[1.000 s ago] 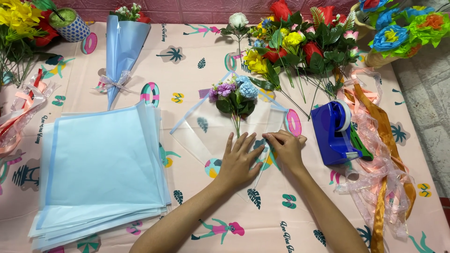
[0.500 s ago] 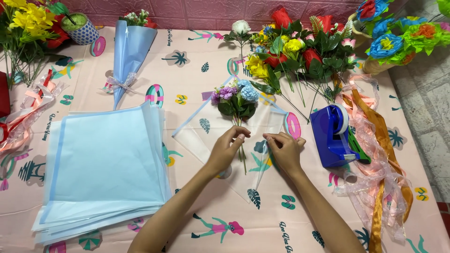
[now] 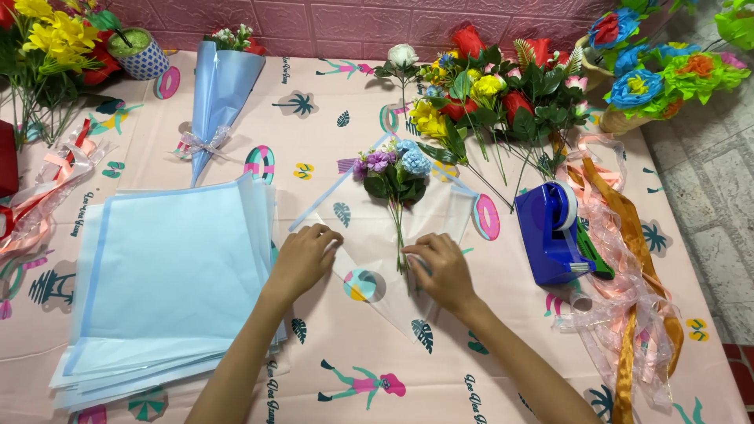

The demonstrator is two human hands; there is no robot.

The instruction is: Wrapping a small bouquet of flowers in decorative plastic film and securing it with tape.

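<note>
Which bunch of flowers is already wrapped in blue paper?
The wrapped bouquet at the table's far left, tied with a ribbon. The small bunch between the hands lies unwrapped on clear film.

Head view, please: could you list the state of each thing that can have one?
Left hand: flat on the clear wrap sheet.
Right hand: fingers at the stems.
Small bouquet: lying on the sheet, unwrapped.
Blue paper stack: flat, fanned.
Blue cone bouquet: wrapped, tied.
Tape dispenser: upright, untouched.
Ribbons: loose, tangled.
</note>
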